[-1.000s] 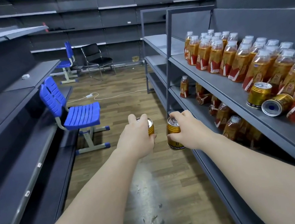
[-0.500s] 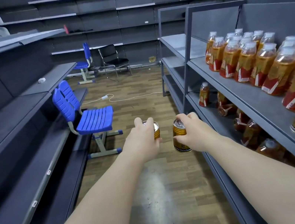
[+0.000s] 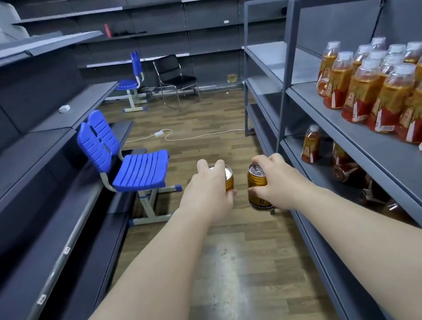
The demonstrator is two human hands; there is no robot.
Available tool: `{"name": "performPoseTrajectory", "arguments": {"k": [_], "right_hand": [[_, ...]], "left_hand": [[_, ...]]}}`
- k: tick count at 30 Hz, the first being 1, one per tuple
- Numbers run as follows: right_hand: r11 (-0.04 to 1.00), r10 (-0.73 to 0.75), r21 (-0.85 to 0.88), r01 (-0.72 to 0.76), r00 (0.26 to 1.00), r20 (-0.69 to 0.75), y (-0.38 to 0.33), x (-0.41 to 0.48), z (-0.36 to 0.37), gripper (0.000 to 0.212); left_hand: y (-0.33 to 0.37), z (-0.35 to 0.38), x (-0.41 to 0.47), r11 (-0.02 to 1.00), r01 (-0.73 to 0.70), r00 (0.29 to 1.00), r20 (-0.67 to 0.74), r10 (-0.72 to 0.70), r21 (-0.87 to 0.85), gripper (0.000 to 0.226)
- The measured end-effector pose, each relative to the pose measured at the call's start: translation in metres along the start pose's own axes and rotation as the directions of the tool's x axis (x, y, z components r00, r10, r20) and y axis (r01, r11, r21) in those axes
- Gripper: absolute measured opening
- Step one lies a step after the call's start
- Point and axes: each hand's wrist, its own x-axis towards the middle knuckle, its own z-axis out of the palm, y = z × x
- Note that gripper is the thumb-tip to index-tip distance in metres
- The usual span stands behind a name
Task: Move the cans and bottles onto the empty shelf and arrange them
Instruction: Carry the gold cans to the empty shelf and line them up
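1. Your left hand (image 3: 208, 192) grips a gold can (image 3: 229, 181), fingers curled round it, upright over the wooden floor (image 3: 231, 273) in mid-aisle.
2. Your right hand (image 3: 279, 180) grips a second gold can (image 3: 255, 183) just beside the first; the white lettering on its lower band is too blurred to read.
3. Bottles (image 3: 388, 93) with red-and-gold labels, writing illegible, stand on the right shelf (image 3: 337, 122).
4. Grey shelving (image 3: 37, 163) lines your left, behind a blue chair (image 3: 139, 170).

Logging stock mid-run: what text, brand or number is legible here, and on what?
No text reads clearly.
Right can, in right hand: lettering near base, blurred.
Left can, in left hand: label hidden.
Bottles: red-gold labels, print too small.
Shelf-edge tags: blurred.
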Motion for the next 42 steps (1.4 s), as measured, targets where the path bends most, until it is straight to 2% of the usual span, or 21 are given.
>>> {"name": "performPoseTrajectory", "arguments": {"k": [9,18,23,34,42], "right_hand": [[0.998,0.056,0.024,-0.056,0.998,-0.016,0.002,0.078,0.005,0.068],[0.989,0.15,-0.001,-0.15,0.986,-0.074,0.001,0.14,-0.004,0.069],[0.983,0.184,0.002,-0.185,0.979,-0.092,0.007,0.163,-0.005,0.069],[0.98,0.2,0.029,-0.198,0.974,-0.106,0.056,0.224,-0.021,0.071],[0.98,0.198,0.043,-0.195,0.976,-0.093,0.097,0.265,-0.047,0.067]], "left_hand": [[-0.027,0.011,0.09,0.999,-0.027,1.0,0.015,0.027,-0.02,0.047],[-0.049,0.011,0.169,0.991,-0.126,0.992,0.018,0.127,-0.043,0.04],[-0.051,0.017,0.2,0.986,-0.155,0.987,0.039,0.158,-0.057,0.044],[-0.025,0.035,0.271,0.983,-0.174,0.982,0.065,0.178,-0.061,0.04],[0.012,0.04,0.322,0.979,-0.198,0.976,0.081,0.202,-0.052,0.046]]}}
